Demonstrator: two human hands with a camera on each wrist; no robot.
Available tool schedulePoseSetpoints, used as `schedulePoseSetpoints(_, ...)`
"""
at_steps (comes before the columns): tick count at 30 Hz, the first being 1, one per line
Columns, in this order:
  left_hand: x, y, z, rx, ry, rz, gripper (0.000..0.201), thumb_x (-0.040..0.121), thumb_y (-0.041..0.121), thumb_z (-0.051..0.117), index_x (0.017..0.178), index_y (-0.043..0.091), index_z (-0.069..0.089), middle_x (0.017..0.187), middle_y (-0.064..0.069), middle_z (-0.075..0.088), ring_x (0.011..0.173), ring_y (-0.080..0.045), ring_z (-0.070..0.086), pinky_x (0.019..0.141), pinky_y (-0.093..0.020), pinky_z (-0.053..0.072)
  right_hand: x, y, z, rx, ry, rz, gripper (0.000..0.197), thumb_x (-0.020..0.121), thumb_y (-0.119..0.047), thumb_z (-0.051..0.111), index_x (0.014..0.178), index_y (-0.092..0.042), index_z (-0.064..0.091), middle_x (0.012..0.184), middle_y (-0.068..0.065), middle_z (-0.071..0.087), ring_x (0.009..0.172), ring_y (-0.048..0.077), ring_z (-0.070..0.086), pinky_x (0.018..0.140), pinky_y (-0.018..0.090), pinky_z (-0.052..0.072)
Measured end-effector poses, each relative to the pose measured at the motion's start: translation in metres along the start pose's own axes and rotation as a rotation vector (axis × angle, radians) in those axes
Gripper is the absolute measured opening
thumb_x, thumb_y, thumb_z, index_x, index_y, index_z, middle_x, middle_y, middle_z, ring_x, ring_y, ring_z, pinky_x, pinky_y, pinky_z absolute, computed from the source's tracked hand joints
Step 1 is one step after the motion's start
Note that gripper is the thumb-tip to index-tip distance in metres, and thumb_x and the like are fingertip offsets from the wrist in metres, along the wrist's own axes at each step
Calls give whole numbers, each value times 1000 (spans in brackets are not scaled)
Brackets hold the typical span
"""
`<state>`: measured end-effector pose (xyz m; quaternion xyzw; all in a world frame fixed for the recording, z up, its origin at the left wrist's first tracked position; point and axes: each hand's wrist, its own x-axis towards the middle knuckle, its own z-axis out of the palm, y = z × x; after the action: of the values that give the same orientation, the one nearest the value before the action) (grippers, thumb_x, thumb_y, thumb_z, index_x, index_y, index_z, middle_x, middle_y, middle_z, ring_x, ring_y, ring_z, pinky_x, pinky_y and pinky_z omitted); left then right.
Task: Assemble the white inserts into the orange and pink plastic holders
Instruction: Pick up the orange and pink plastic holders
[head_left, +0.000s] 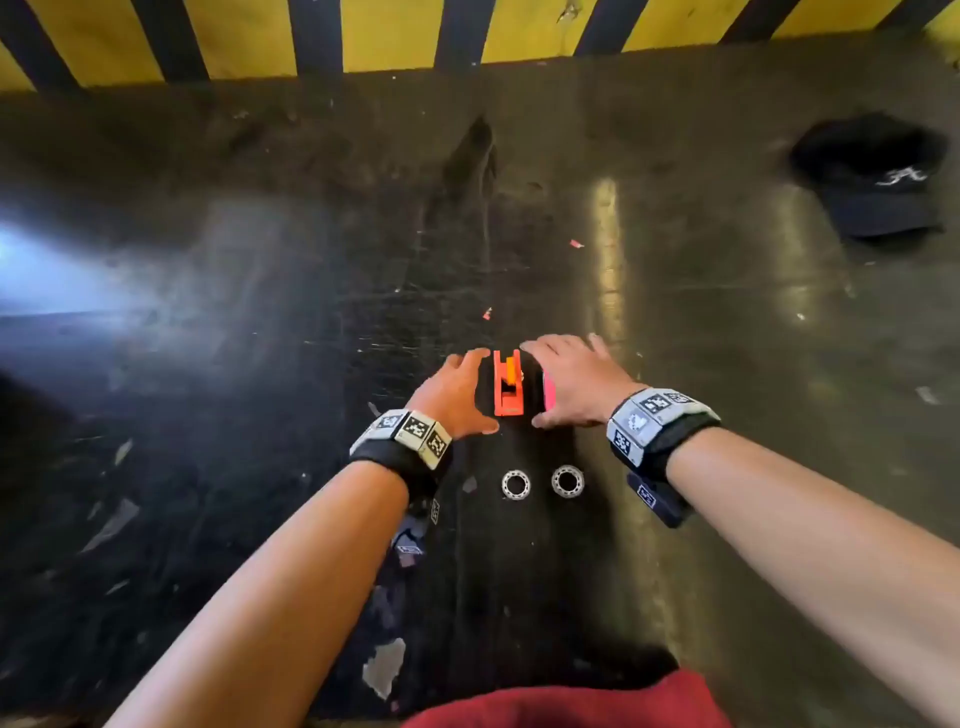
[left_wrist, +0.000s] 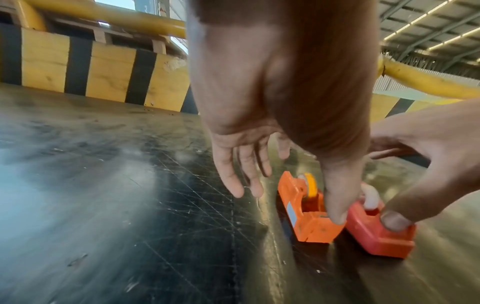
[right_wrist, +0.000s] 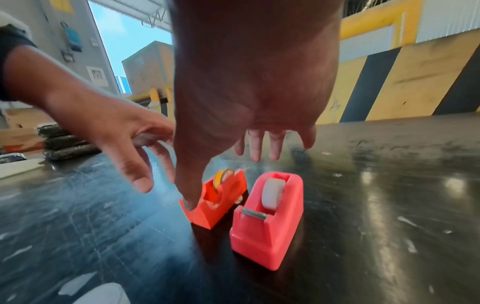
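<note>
Left hand (head_left: 457, 395) hovers with fingers spread and relaxed, holding nothing — just left of the orange holder (head_left: 507, 384), a yellow roll seated in it. Pink holder (right_wrist: 270, 216) stands just right of the orange one, white roll in its slot, under the right hand (head_left: 576, 382) — fingers splayed, gripping nothing. Two white inserts (head_left: 516, 484) lie on the bench (head_left: 260, 364) nearer than both hands.

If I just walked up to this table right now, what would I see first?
Two bright tape holders side by side in the middle of the dark table: an orange one and a pink one to its right. The left hand and right hand reach in around them. Two white rings lie nearer the person.
</note>
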<state>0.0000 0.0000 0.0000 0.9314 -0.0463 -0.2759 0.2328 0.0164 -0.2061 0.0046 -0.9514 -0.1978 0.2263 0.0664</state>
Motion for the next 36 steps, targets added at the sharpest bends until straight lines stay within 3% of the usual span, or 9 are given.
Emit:
schedulePoseSetpoints(4, 28, -4, 2, 66, -104, -39, 129, 68, 28, 94, 164, 21, 8, 162, -15, 29, 142, -36, 47, 115, -45, 45, 26, -6, 7, -61, -43, 0, 119, 69, -66, 83, 163, -21, 25, 166, 2, 34, 156, 24, 27, 125, 68, 4)
schedulePoseSetpoints(11, 44, -20, 14, 32, -50, 65, 119, 65, 25, 93, 160, 18, 22, 152, -13, 43, 133, -36, 53, 113, -47, 46, 40, -4, 28, 34, 38, -26, 109, 62, -63, 79, 154, -20, 38, 154, -1, 50, 147, 20, 43, 123, 68, -1)
schedulePoseSetpoints(13, 40, -22, 11, -23, -43, 99, 115, 65, 24, 92, 159, 18, 25, 152, -10, 44, 131, -32, 56, 111, -45, 48, 37, -3, 28, 106, 68, -44, 110, 62, -60, 81, 155, -20, 37, 154, -1, 49, 146, 20, 44, 125, 65, 3)
schedulePoseSetpoints(15, 34, -23, 5, -43, -26, 135, 114, 67, 26, 92, 159, 19, 25, 155, -8, 43, 132, -27, 56, 111, -43, 48, 31, -2, 28, 220, 102, -56, 113, 64, -53, 84, 158, -20, 33, 156, 0, 47, 146, 21, 44, 127, 53, 14)
schedulePoseSetpoints(17, 26, -23, -1, -42, 11, 177, 114, 69, 29, 91, 160, 21, 23, 158, -6, 42, 131, -23, 57, 112, -42, 46, 22, -2, 26, 374, 133, -50, 112, 64, -45, 88, 158, -20, 32, 156, 0, 45, 142, 21, 47, 115, 32, 26)
schedulePoseSetpoints(19, 17, -21, -3, -52, 41, 219, 113, 69, 31, 91, 160, 22, 24, 157, -4, 43, 124, -20, 61, 109, -40, 47, 14, -2, 23, 451, 147, -54, 109, 64, -39, 90, 156, -21, 35, 153, -1, 47, 137, 19, 50, 105, 24, 26)
schedulePoseSetpoints(25, -11, -22, -2, -88, 46, 257, 108, 67, 36, 91, 156, 23, 30, 152, 0, 45, 114, -14, 61, 95, -27, 47, -12, -9, 12, 447, 120, -109, 104, 63, -38, 92, 151, -22, 39, 143, -3, 50, 119, 9, 42, 97, 25, 37)
schedulePoseSetpoints(30, -31, -27, 5, -126, 29, 228, 107, 67, 37, 90, 154, 26, 29, 152, 2, 44, 113, -15, 61, 100, -36, 52, -26, -18, 15, 479, 90, -120, 102, 59, -37, 93, 145, -20, 42, 134, -3, 51, 119, 12, 49, 101, 28, 47)
schedulePoseSetpoints(36, -56, -61, 18, -7, -11, 23, 99, 70, 35, 90, 150, 15, 35, 148, -8, 42, 129, -27, 53, 106, -34, 48, -43, -1, 17, 539, 108, -18, 102, 58, -39, 90, 144, -24, 37, 124, 3, 57, 108, 23, 63, 95, 32, 53)
